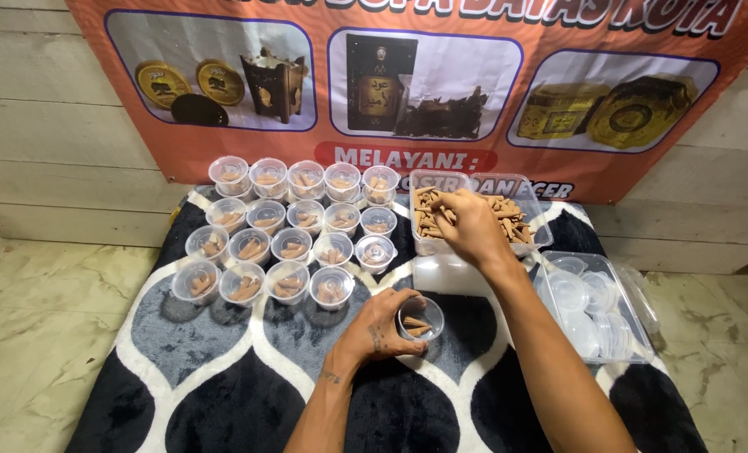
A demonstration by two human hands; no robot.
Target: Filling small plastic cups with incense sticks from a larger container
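My left hand (380, 327) grips a small clear round cup (422, 319) that rests on the patterned mat and holds a few brown cone-shaped sticks. Farther back, my right hand (468, 225) reaches into a clear rectangular tub (537, 200) full of the same brown cones, its fingers pinched among them. Whether a cone sits between the fingers is hidden.
Several small clear cups (293, 245), each with brown cones, stand in rows at the back left of the black, grey and white mat (223, 386). A clear tray of round lids (602, 312) lies at the right. An orange banner (223, 159) hangs on the wall behind.
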